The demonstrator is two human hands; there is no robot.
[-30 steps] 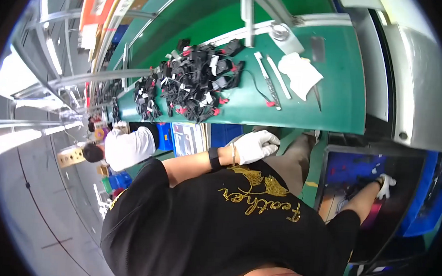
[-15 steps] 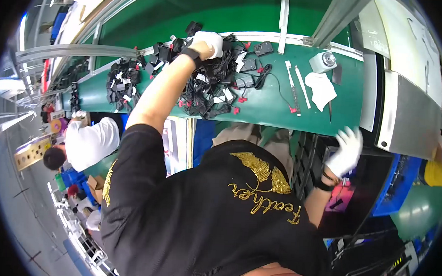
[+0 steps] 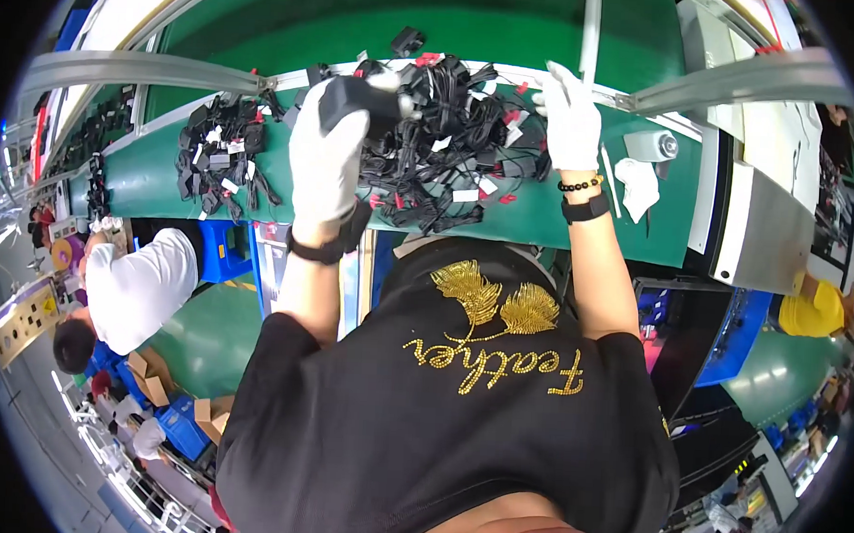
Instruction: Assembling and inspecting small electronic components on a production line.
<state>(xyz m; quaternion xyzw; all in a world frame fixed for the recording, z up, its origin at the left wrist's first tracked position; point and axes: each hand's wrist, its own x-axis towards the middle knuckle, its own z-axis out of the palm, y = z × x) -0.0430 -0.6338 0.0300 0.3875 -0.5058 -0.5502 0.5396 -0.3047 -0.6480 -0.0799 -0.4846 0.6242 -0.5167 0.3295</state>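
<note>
In my gloved left hand (image 3: pixel 327 162), fingers closed round it, is a black power adapter (image 3: pixel 360 104), raised above the bench at the left side of a large heap. The heap (image 3: pixel 441 167) is a tangle of black adapters and cables with white labels and red bits. My right hand (image 3: pixel 571 125), also gloved, hovers by the heap's right end with its fingers stretched out and nothing in them.
A smaller heap of black adapters (image 3: pixel 217 157) lies farther left on the green bench (image 3: pixel 534 224). At right are a white cloth (image 3: pixel 637 187), a grey container (image 3: pixel 651 146) and a white stick (image 3: pixel 610 182). Metal posts (image 3: pixel 740 82) frame the bench. A person in white (image 3: pixel 145 288) works at left.
My left hand has come back from the heap and now holds up a black adapter. My right hand has moved from beyond the bench's front edge to above the bench. The view has shifted.
</note>
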